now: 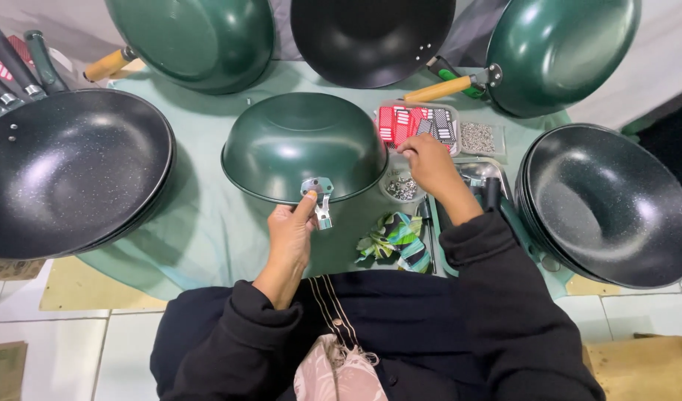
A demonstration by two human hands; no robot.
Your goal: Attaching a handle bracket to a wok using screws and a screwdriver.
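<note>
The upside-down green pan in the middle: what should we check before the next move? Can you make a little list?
1. Green pan lies upside down, flat on the cloth: ok.
2. Left hand holds the metal bracket on the pan's rim: ok.
3. Right hand is over the small screws: ok.
4. A screw is pinched in the fingers: cannot tell.
5. Bracket holes line up with the pan: cannot tell.

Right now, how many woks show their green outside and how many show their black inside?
Green outside showing: 3, the upturned wok under the left hand, one top left, one top right
Black inside showing: 3, top centre, left stack, right stack
Total: 6
</note>
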